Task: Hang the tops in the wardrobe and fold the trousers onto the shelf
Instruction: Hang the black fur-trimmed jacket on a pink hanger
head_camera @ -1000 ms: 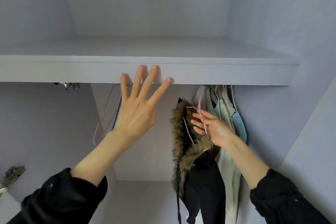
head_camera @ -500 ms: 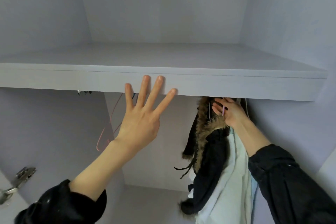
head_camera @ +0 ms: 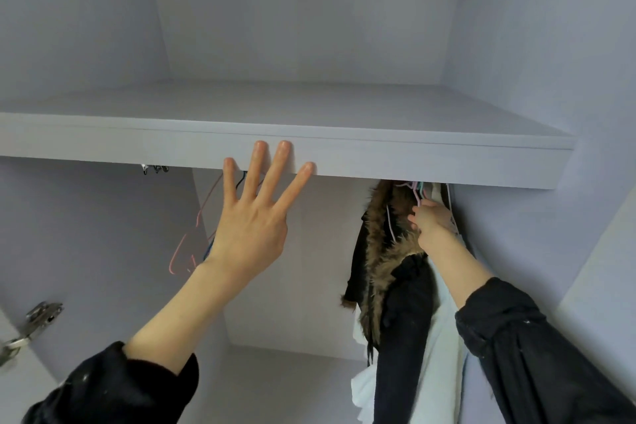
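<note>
Wardrobe interior, pale lilac: one shelf [head_camera: 378, 134] across the middle, black coat [head_camera: 406, 313] with brown fur trim hanging under it at 4 o'clock, in front of pale garments [head_camera: 437, 365], on a pink hanger [head_camera: 418, 194]. Right hand [head_camera: 430, 218], fingers curled, grips that hanger just below the shelf edge; left hand [head_camera: 253, 217], fingers straight and spread, fingertips in front of the shelf's front edge near centre, contact not discernible. Spare hangers [head_camera: 192, 241], pink and blue, hang behind the left hand at 9 o'clock; metal door hinge [head_camera: 32, 323] at 8 o'clock.
</note>
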`<state>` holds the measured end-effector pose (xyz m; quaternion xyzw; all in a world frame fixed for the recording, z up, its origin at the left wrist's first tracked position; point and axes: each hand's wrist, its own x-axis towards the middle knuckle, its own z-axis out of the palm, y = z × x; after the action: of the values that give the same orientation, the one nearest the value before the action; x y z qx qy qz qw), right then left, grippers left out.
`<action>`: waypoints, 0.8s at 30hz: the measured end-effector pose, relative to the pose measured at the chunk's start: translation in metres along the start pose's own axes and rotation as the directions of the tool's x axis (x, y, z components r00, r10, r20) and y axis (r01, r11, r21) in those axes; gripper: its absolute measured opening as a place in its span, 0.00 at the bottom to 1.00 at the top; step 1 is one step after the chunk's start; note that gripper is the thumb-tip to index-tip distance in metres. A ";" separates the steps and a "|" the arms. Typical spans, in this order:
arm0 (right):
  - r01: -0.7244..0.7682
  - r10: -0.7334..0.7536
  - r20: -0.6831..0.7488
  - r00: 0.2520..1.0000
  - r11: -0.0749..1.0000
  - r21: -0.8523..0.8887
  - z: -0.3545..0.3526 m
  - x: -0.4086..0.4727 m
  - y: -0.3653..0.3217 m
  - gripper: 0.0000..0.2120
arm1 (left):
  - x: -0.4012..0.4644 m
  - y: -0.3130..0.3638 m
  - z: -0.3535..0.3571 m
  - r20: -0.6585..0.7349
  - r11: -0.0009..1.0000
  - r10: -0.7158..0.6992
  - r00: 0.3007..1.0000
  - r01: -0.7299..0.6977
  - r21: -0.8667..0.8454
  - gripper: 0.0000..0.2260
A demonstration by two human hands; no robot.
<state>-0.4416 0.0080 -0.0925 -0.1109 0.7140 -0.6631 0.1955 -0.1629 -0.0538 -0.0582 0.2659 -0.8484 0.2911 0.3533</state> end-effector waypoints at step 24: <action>0.817 -0.001 0.991 0.134 0.566 -0.110 0.101 -0.523 0.156 0.14 | -0.432 -0.071 -0.268 0.521 0.469 -0.745 0.417 0.883 -0.036 0.18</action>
<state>0.0872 0.1501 -0.1827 -0.7473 0.5606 -0.1871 0.3037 0.2661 0.1864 -0.2066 0.6475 -0.6950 -0.1231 0.2873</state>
